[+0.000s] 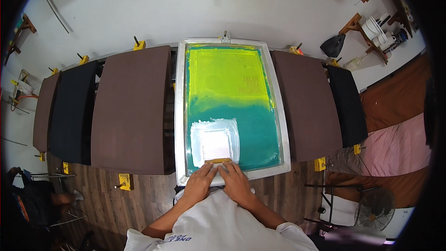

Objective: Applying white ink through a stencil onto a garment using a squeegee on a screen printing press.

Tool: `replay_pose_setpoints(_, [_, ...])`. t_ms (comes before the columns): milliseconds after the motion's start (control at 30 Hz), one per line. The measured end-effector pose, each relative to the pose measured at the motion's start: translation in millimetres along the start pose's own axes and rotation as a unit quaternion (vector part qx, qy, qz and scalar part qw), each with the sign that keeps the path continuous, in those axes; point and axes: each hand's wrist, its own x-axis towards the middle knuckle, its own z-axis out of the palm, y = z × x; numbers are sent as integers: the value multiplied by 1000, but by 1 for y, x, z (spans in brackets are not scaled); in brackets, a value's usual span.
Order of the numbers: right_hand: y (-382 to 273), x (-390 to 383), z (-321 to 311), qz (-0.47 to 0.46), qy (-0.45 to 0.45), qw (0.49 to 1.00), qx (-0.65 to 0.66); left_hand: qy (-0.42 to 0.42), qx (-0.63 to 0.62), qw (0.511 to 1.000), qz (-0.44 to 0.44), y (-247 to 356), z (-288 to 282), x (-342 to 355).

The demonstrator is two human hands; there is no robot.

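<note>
A screen-printing frame [280, 125] with a silver metal border lies in front of me. Its mesh is teal on the near part and yellow-green on the far part, with faint printed lettering. White ink [197, 135] is smeared around a pale rectangular window near the left front. A squeegee [218, 161] with a tan edge rests at the near side of that ink. Both my left hand [200, 182] and my right hand [237, 182] are closed on it side by side, fingers forward. My thumbs nearly meet, and the hands hide part of the squeegee.
Boards covered in brown [132, 111] and black [73, 114] cloth stand in a row on both sides, with yellow brackets [125, 181] at their ends. A fan [374, 208] stands lower right. Another person [39, 195] is at lower left. Wooden wall shelves [367, 37] hold containers.
</note>
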Motion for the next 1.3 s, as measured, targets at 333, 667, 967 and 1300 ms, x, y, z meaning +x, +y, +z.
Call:
replay_pose_setpoints(333, [-2, 0, -4, 20, -54, 998, 33, -7, -13, 1000, -3, 5, -8, -2])
replay_pose_setpoints(667, [27, 110, -34, -6, -19, 999, -28, 86, -16, 995, 40, -29, -49, 91])
replay_pose_setpoints(967, [34, 114, -28, -9, -29, 1000, -6, 63, -72, 995, -10, -29, -40, 95])
replay_pose_setpoints(1300, [5, 19, -19, -26, -37, 998, 41, 20, -36, 999, 14, 1, -14, 11])
